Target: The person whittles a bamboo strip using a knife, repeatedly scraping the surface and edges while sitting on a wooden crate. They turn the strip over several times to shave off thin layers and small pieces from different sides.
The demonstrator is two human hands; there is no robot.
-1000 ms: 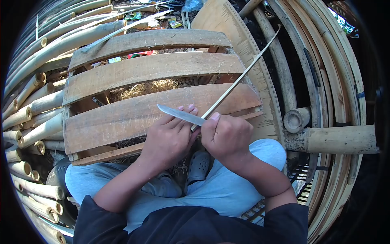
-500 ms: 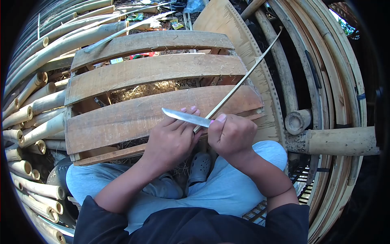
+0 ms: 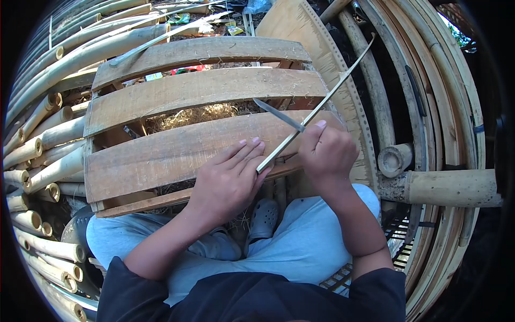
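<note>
My right hand [image 3: 328, 155] is closed round the handle of a knife [image 3: 278, 114], the handle itself hidden in the fist. Its blade points up and left, and its base meets a long thin bamboo strip [image 3: 332, 92]. The strip's near end sits between the thumb and forefinger of my left hand [image 3: 228, 180], whose other fingers rest on the slatted wooden bench [image 3: 134, 161]. From there the strip slants up to the right, past the bench, its far tip curving upward.
Bamboo poles [image 3: 59, 137] are stacked along the left. Shavings [image 3: 193, 117] show through the bench's gap. At the right stand a curved plywood sheet [image 3: 300, 27], a thick bamboo post [image 3: 450, 188] and long bundled strips [image 3: 429, 80]. My knees flank the bench's near edge.
My right hand has moved right and slightly up, away from my left hand, taking the knife along the strip. The blade has turned to point more upward. My left hand stays nearly in place.
</note>
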